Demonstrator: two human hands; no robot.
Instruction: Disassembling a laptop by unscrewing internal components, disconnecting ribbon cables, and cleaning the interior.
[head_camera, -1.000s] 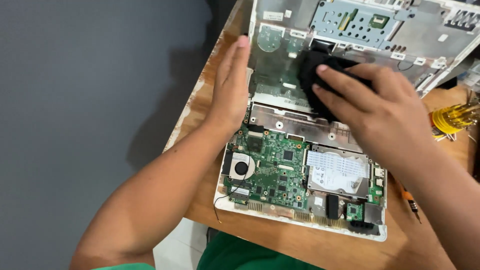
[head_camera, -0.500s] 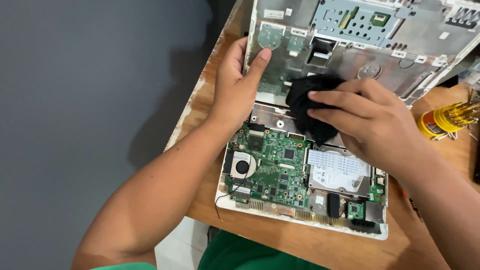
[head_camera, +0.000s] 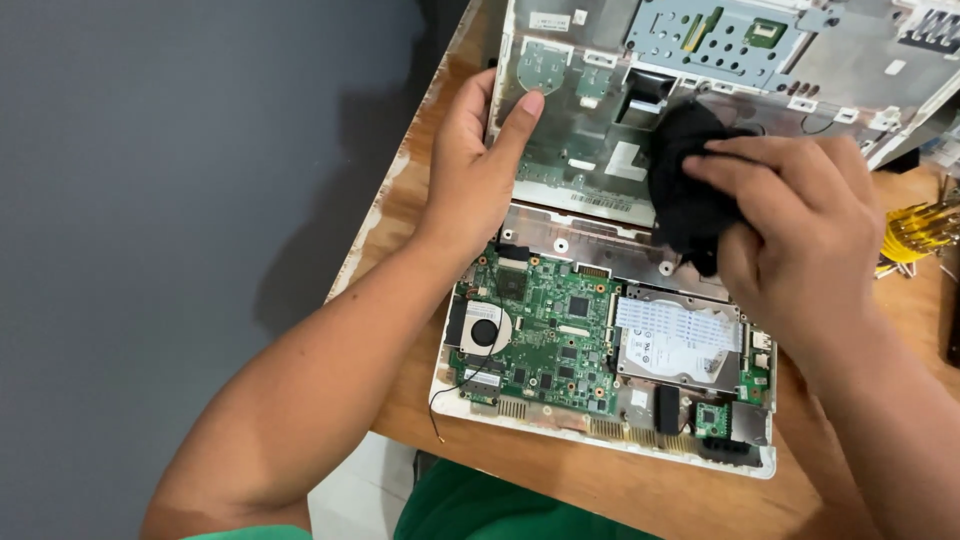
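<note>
- The black cloth (head_camera: 690, 190) sat in the upper middle of the frame, pressed against the inner metal face of the laptop's lifted top cover (head_camera: 600, 120).
- The right hand (head_camera: 800, 235) was closed on the cloth, fingers bunched over it and the wad pinned between them and the cover.
- The left hand (head_camera: 480, 170) held the cover's left edge, thumb lying on the inner face and fingers curled round behind it, so the grip was shut on the panel.
- To my eye the wiping would have gone best with light pressure and short strokes, since the cover was propped only by that left hand and by its lower edge.
- I judged the cloth ought to have been kept away from the small black opening (head_camera: 645, 92) just above it, where a loose fold could catch.
- Below the cover lay the open base of the laptop (head_camera: 600, 440), with the green circuit board (head_camera: 545, 335) at centre and its round fan (head_camera: 485, 330) at the board's left.
- The silver hard drive (head_camera: 680, 340) sat to the right of the board, near the right wrist; a dragging corner of cloth could have snagged parts there.
- A thin black wire (head_camera: 450, 395) trailed off the base at lower left onto the wooden table (head_camera: 600, 495).
- Yellow-handled screwdrivers (head_camera: 915, 235) lay at the right edge, clear of the work.
</note>
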